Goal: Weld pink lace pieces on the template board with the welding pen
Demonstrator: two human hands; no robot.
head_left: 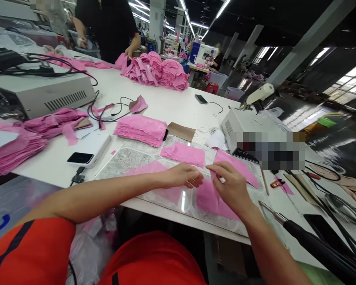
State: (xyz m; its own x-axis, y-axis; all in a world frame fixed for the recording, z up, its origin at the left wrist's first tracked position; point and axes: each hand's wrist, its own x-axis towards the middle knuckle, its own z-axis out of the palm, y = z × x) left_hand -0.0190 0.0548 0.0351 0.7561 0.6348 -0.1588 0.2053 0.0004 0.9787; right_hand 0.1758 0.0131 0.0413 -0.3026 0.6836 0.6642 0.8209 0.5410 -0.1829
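My left hand (184, 176) hovers above the glass-like work sheet (115, 160) with its fingers curled in; whatever they may hold is hidden. Beside it on the right, my right hand (231, 186) is closed, thumb and forefinger drawn together at the upper edge of a pink fabric piece (215, 204) that lies on the sheet. Under my left forearm a second pink piece (150, 168) lies flat. Just beyond my hands is a small stack of pink cut pieces (184, 153). Another pink piece (240, 168) lies behind my right hand.
A thicker pink stack (141, 130) and brown card (181, 131) lie farther back. Grey machine boxes stand left (59, 95) and right (240, 126). A black-handled hot tool (308, 237) and cables lie at right. Across the table a person (106, 31) handles a pink pile (157, 71).
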